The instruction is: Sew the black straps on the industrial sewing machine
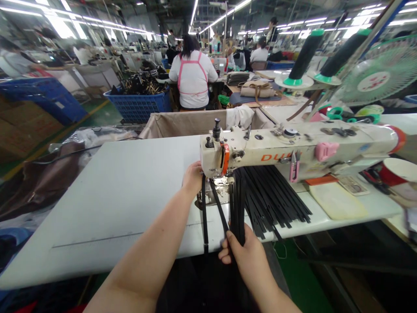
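Observation:
A white sewing machine [247, 150] stands across the worktable. My left hand [193, 177] reaches to the left side of its head, and the fingertips are hidden behind it. Close by that hand, one narrow black strap [204, 213] hangs down over the table's front edge. My right hand [249, 250] is closed around a bundle of black straps [240, 204] in front of the machine. Between its thumb and fingers runs a single black strap [219, 204] that leads up to the presser foot [221, 181]. More black straps [273, 195] lie fanned out under the machine arm.
Pink thread snips [294, 167] hang on the machine's front. A yellow pad [337, 202] lies at the right. Behind the machine are a beige fabric-lined bin [182, 124], black thread cones [304, 56] and a fan [378, 76]. A co-worker [193, 78] sits ahead, facing away, beside a blue basket [140, 104].

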Tool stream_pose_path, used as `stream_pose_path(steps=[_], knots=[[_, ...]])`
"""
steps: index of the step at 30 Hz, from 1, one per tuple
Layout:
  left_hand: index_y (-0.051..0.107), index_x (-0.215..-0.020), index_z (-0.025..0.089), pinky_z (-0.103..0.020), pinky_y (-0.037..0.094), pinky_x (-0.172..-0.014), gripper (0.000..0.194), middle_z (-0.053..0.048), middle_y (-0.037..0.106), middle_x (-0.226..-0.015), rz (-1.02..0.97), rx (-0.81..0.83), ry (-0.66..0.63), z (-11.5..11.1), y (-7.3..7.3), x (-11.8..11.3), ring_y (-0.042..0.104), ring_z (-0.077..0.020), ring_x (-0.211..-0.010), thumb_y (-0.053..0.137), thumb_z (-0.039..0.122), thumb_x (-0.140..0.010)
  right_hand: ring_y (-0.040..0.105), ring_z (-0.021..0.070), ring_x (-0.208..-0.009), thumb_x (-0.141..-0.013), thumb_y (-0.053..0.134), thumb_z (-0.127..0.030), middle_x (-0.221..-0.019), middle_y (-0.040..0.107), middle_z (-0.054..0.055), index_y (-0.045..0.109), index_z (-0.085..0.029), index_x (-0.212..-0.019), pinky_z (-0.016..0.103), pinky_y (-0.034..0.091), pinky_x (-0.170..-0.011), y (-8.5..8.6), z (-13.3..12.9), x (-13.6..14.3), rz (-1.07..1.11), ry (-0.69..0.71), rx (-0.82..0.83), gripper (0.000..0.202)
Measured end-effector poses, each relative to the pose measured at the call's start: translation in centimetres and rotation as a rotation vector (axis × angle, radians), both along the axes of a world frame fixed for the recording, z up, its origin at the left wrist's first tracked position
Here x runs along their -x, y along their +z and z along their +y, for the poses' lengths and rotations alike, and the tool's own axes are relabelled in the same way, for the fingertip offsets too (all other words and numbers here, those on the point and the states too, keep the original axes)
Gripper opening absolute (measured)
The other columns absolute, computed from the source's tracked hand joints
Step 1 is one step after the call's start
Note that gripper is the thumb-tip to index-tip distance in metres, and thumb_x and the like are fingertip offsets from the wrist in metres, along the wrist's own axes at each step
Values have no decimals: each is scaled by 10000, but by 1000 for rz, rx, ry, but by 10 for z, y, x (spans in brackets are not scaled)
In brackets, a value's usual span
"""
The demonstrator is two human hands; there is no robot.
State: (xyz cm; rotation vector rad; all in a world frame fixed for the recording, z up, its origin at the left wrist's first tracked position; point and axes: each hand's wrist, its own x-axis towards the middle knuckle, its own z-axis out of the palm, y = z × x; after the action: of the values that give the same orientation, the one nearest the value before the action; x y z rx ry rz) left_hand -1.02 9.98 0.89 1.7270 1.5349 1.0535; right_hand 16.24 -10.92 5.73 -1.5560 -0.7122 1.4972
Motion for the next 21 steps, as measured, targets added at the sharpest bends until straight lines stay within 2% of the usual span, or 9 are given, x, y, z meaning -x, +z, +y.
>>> stream_pose_path(steps=[11, 21], knots=[[797, -856, 163, -367, 576, -935, 248, -62, 794, -956, 64, -30, 44, -5, 4, 1, 724, -291, -1012, 604, 87, -720, 697, 192, -458, -728, 795, -509, -547, 673, -52, 517, -200, -1047, 270, 574, -428, 5, 1, 1, 19, -19, 26, 524], [793, -921, 182, -377, 560, -924, 241, -65, 790, -1027, 98, -19, 52, -6, 4, 2, 716, -291, -1020, 621, 117, -766, 705, 194, -466, -697, 829, -543, -562, 690, -33, 537, -184, -1033, 264, 568, -429, 4, 3, 0, 27, -36, 31, 572]])
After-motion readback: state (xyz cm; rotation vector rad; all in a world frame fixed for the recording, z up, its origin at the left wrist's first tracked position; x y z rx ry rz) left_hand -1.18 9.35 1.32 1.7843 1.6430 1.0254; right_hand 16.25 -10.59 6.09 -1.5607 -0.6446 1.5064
